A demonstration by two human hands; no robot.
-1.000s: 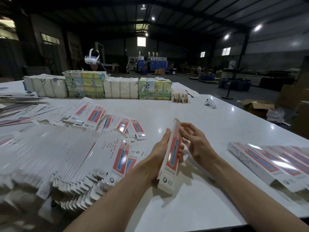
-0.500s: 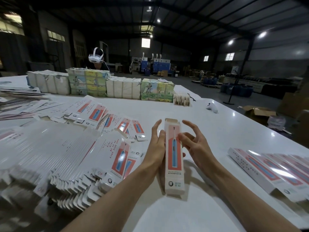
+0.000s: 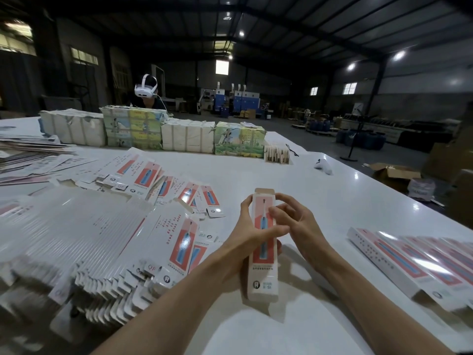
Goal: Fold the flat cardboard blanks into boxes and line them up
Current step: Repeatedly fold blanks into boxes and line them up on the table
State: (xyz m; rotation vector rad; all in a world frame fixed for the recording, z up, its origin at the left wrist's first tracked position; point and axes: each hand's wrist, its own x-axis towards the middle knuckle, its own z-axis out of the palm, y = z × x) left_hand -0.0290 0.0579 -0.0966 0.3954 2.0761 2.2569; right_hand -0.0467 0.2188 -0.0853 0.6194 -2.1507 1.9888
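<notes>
White surface (image 3: 332,201), warehouse hall behind.
Toothbrush box (image 3: 263,272): near the front edge, middle, held lengthwise away from the person, probably so its open top flap stays reachable.
Left hand (image 3: 245,242): grips the box's left side, thumb across the face.
Right hand (image 3: 299,226): fingers curled onto the upper right edge.
Flat blanks (image 3: 102,239): fanned heap, left.
Finished boxes (image 3: 409,262): row at the right edge, cut off by the frame.
Bottom closure: cannot tell.

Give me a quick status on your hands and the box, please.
Left hand grips box. Right hand pinches its upper edge. Far end open. Nothing in the way.
</notes>
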